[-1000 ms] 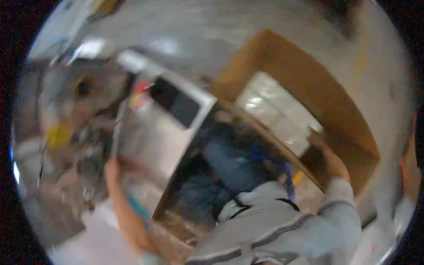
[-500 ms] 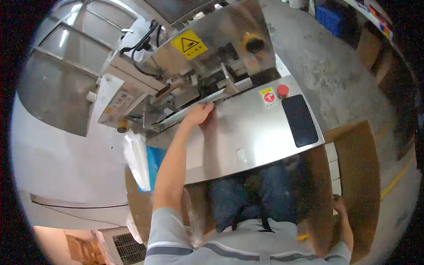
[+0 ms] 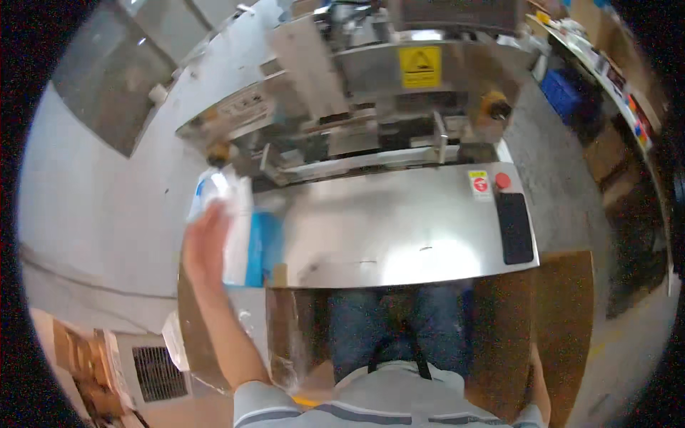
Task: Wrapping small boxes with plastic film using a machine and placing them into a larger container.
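Note:
My left hand is at the left end of the machine, over a white and blue stack of plastic packaging. Motion smears its fingers, so whether they grip the packaging cannot be made out. A blue sheet sticks out on the stack's right side. My right forearm reaches down by the cardboard box at the right, and the fingers there are hidden. In front of me stands the metal machine with its shiny flat worktop; neither hand is on that top.
A red button and a dark phone-like panel sit at the worktop's right end. Behind are the machine's slot and brackets under a yellow warning sign. A blue crate and a cluttered shelf stand far right.
My left hand has left the machine's front slot and moved left to the white and blue packaging. White pieces in the right box no longer show. The view has turned.

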### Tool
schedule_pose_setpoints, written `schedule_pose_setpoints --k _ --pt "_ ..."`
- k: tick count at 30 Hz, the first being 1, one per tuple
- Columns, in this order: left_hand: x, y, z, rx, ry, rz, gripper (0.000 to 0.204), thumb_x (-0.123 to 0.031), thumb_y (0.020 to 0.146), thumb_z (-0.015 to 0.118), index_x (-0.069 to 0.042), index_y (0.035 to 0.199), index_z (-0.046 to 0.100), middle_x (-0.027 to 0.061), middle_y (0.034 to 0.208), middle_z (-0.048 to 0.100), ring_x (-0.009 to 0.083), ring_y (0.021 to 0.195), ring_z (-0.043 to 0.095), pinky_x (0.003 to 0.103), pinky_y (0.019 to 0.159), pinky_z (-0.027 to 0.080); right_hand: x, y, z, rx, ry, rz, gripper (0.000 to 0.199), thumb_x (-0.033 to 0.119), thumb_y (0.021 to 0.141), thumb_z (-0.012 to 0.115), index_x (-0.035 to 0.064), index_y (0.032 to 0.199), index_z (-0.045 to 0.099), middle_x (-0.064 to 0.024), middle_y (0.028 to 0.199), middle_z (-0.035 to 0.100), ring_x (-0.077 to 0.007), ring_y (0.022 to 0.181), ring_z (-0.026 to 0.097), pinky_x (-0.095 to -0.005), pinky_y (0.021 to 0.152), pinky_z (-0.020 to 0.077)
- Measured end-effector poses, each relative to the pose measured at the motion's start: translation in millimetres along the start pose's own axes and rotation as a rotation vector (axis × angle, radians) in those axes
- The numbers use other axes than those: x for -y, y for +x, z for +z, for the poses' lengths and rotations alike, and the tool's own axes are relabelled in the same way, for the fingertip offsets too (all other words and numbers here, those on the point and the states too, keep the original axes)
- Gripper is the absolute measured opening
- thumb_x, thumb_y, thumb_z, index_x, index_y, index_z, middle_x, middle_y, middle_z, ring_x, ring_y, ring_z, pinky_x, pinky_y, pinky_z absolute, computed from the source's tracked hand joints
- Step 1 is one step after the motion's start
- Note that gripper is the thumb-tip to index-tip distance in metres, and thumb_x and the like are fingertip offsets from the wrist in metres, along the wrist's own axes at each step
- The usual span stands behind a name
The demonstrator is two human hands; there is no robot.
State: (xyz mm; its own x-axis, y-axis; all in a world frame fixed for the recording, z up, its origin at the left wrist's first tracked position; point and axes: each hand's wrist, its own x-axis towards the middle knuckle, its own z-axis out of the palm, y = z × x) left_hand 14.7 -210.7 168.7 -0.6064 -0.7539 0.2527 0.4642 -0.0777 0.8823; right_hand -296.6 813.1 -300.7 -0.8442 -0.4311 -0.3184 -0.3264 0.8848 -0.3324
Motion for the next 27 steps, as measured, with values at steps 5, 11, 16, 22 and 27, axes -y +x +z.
schedule_pose_setpoints --k 5,11,16,22,27 --pt "-66 -99 -291 -0.41 1.872 -0.018 0.049 -0.04 0.098 0.051 0.003 0.117 0.065 0.022 0.115 0.068 0.0283 0.109 0.063 0.039 0.093 0.048 96 123 -9 0.105 0.215 0.061 0.032 0.031 0.097 0.056 0.0073 0.118 0.064 -0.0079 0.086 0.063 -0.0249 0.076 0.061 -0.0402 0.067 0.0523" --pt "-49 -41 -193 -0.582 1.259 -0.269 0.049 -0.041 0.097 0.053 0.003 0.108 0.069 0.0187 0.098 0.071 0.0224 0.094 0.065 0.035 0.083 0.049 214 172 -137 -0.252 0.195 -0.171 0.026 0.02 0.102 0.055 -0.0052 0.1 0.059 -0.0087 0.073 0.051 -0.0199 0.061 0.046 -0.0395 0.061 0.0405" --pt "-18 93 -125 -0.419 0.76 -0.245 0.044 -0.043 0.091 0.064 -0.001 0.097 0.073 0.0065 0.086 0.069 0.0131 0.079 0.06 0.031 0.071 0.047 300 177 -203 -0.206 0.076 -0.05 0.039 0.021 0.101 0.057 -0.0058 0.129 0.057 -0.0126 0.099 0.065 -0.0211 0.083 0.06 -0.036 0.078 0.05" --pt "13 160 -162 -0.357 0.656 -0.121 0.024 -0.025 0.086 0.074 -0.001 0.089 0.075 0.0026 0.081 0.069 0.011 0.073 0.059 0.028 0.066 0.047 369 116 -229 -0.268 0.429 -0.018 0.034 0.018 0.095 0.067 -0.0046 0.121 0.062 -0.011 0.104 0.067 -0.0199 0.094 0.06 -0.0331 0.084 0.0483" --pt "-6 156 -122 -0.438 0.719 0.07 0.021 -0.021 0.087 0.072 0.0 0.088 0.075 0.0021 0.077 0.069 0.0106 0.072 0.06 0.028 0.066 0.047 394 104 -233 -0.276 0.502 -0.067 0.04 0.019 0.096 0.065 -0.0055 0.127 0.058 -0.0112 0.114 0.065 -0.0185 0.099 0.06 -0.0317 0.088 0.0476"
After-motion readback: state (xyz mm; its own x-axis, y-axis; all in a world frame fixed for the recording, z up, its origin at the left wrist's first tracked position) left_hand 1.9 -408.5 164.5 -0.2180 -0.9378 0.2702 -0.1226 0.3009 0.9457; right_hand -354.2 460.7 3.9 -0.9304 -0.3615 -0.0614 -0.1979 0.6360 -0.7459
